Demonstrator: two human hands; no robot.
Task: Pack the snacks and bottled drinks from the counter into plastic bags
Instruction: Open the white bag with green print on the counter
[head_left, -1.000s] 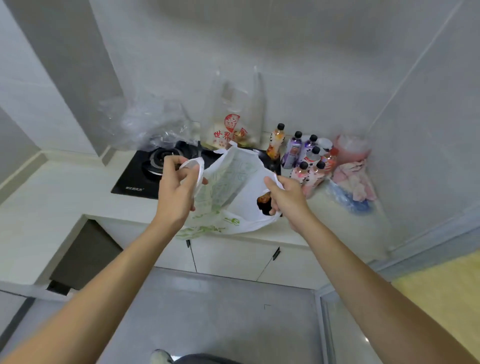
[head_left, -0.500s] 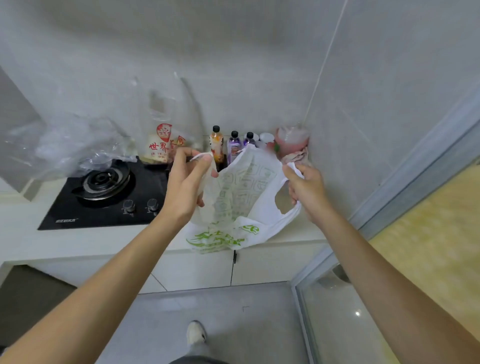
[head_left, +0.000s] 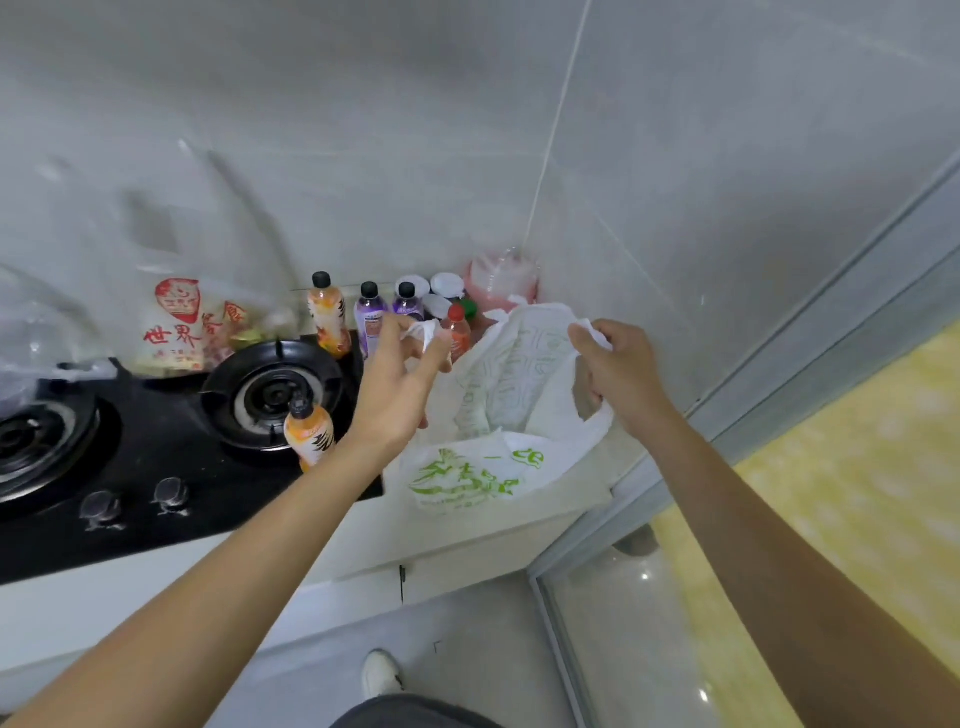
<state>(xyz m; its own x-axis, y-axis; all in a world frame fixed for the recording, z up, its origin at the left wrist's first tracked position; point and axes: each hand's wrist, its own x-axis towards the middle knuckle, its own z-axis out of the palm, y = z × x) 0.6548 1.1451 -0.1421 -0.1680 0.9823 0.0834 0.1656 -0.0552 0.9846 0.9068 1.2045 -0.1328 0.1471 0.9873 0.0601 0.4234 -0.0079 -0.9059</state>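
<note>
Clear bag with red print (head_left: 179, 325) is propped against the wall behind the black gas hob (head_left: 130, 457). An orange bottle (head_left: 309, 434) stands on the hob; more bottles (head_left: 371, 322) are lined up at the wall. Left hand (head_left: 397, 389) is pinched on one handle of the white bag with green print (head_left: 498, 415), which sits on the counter (head_left: 467, 530); right hand (head_left: 618, 371) is clenched on the other handle, mouth pulled apart.

A black gas stove (head_left: 156, 467) with two burners and two knobs (head_left: 137, 501) sits below a grey tiled wall (head_left: 467, 130). A white shoe (head_left: 381, 673) stands on the floor (head_left: 311, 675).
</note>
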